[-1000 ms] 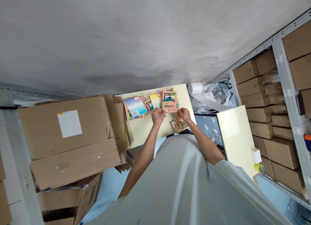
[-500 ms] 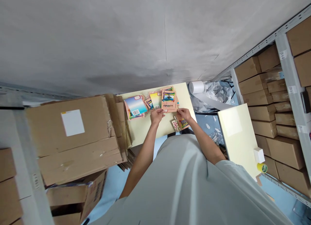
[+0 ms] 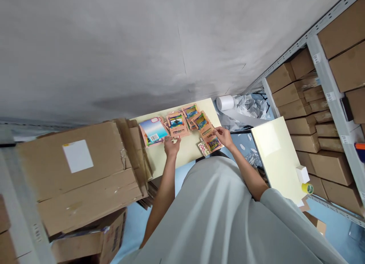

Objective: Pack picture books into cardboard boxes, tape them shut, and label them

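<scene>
My left hand is closed at the lower edge of a flat pink-orange packet with a blue picture window and a dark figure in it. To the right, my right hand pinches the side of a second pink-orange packet, which is tilted and shows a yellow-and-blue picture. Under its lower end lies another packet, beside a small red-and-white patterned piece at the table's near edge. A blue-and-white packet with a barcode lies left of my left hand. Behind, a further packet partly shows.
The packets lie on a pale yellow table against a grey wall. Large cardboard boxes stand at left. A white roll and crumpled plastic wrap are at right, near a second table with yellow tape. Shelves of boxes line the right.
My left hand has moved left with the dark-figure packet, now over where the yellow packet showed. My right hand has let go of it and grips another packet.
</scene>
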The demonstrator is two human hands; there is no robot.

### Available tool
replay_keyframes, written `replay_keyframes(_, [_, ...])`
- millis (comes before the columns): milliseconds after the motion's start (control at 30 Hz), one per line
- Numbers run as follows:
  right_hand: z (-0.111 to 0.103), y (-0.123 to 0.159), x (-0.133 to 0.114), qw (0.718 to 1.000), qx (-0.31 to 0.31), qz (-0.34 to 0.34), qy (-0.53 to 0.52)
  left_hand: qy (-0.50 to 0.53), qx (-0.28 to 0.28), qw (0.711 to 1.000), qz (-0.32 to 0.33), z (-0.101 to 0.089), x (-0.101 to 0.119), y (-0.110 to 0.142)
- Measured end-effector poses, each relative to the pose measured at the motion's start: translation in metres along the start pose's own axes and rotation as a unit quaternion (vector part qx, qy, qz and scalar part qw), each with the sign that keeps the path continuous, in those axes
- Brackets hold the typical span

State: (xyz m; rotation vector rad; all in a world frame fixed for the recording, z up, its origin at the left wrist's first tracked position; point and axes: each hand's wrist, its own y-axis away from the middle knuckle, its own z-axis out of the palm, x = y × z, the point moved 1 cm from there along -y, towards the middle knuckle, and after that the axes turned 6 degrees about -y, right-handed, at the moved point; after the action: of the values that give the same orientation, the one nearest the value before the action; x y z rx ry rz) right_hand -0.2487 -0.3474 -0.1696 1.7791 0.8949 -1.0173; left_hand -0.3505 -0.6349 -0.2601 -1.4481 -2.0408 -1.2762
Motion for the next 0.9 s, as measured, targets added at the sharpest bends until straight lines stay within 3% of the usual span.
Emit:
replay_keyframes(100, [-0.013,0.016,-0.008,0.999,-0.004,-0.026,0.022,-0.032,0.039,0.997,0.053,0.000,0.023,0.022])
replay_keyframes(167, [-0.021,0.029,-0.015,0.997,-0.003,-0.038,0.060,-0.044,0.042,0.984,0.169,0.003,0.049,0.042])
replay_keyframes(300, [-0.038,0.062,-0.025,0.985,0.028,-0.067,0.158,-0.086,-0.064,0.913,0.393,0.015,0.107,0.085])
replay_keyframes(433, [-0.057,0.100,-0.021,0.978,0.071,-0.069,0.182,-0.137,-0.184,0.847,0.479,0.041,0.135,0.112])
replay_keyframes(533, [-0.071,0.132,-0.009,0.979,0.125,-0.049,0.156,-0.155,-0.276,0.821,0.475,0.070,0.136,0.126])
replay_keyframes(600, [-0.082,0.157,0.002,0.975,0.182,-0.020,0.130,-0.138,-0.334,0.822,0.441,0.090,0.134,0.137])
replay_keyframes(767, [-0.113,0.225,0.035,0.931,0.354,0.054,0.074,-0.005,-0.477,0.857,0.194,0.130,0.138,0.170])
replay_keyframes(833, [-0.122,0.247,0.049,0.925,0.370,0.079,0.032,0.036,-0.508,0.851,0.125,0.141,0.146,0.187])
replay_keyframes(900, [-0.129,0.263,0.062,0.927,0.362,0.090,-0.035,0.045,-0.520,0.848,0.097,0.152,0.157,0.206])
